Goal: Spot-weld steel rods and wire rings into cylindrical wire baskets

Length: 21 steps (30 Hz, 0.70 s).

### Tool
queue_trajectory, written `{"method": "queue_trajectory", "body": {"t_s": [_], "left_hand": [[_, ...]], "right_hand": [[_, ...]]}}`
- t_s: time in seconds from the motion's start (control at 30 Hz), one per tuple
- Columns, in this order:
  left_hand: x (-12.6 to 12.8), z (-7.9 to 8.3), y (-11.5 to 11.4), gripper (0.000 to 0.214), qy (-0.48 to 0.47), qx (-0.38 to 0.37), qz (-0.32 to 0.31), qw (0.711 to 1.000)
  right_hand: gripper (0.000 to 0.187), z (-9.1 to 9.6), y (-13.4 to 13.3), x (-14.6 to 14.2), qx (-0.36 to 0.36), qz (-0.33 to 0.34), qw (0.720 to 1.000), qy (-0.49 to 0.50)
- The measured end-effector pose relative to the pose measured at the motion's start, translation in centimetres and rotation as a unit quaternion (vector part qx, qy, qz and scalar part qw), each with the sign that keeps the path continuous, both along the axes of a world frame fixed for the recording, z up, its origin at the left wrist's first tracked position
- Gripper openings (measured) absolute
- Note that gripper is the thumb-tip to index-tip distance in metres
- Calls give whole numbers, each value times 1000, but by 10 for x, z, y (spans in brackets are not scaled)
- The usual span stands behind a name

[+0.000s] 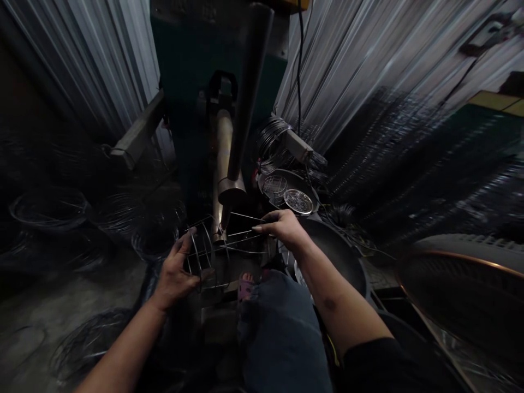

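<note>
1. Work position: The wire frame (241, 233) spans the gap between both hands, at the ends of the brass-coloured lower arm (224, 142) and the dark upper rod (251, 93). Whether it encircles the lower arm cannot be determined.
2. Left hand (178, 270): Grasping the frame's ringed end, thumb below, fingers above.
3. Right hand (282, 224): Pinching the frame's opposite end between thumb and fingertips.
4. Completed: Curved and straight wires already form an open cage between the hands. Judged from this, assembly is partly or largely done.
5. Remaining: The frame has not yet been put down. It appears to be under positioning for joining; which joints are outstanding cannot be determined.
6. Adjacent stock: Beyond the right hand, a pan (317, 204) contains round wire pieces (298, 202); a wire coil (272, 136) lies farther beyond. Their stage of completion is unclear.
7. Markings: Faint marks on the green machine body (184, 60), ahead of both hands, are illegible. No brand or label can be read.
</note>
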<state>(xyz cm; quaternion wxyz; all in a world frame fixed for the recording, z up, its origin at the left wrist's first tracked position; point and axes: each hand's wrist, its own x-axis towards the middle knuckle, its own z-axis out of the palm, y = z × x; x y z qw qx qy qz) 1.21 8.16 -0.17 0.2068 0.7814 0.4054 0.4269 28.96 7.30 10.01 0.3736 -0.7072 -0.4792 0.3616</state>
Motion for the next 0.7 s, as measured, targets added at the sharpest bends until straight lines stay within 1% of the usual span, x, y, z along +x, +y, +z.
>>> {"method": "queue_trajectory", "body": {"t_s": [0.13,0.3,0.53,0.7], "left_hand": [[0,2,0,97,11,9,-7,1000],[-2,3,3,96,5,21,-9,1000],[-2,2,9,93,-18,-6,-13,1000],[0,-1,14,97,-26,-28,-16,999]], "right_hand": [[31,-4,6,-7,-9,20,999,-28],[32,-3,11,-10,-2,19,998,-54],[33,1,13,-10,6,22,997,-67],[34,1,15,-9,10,19,997,-76]]}}
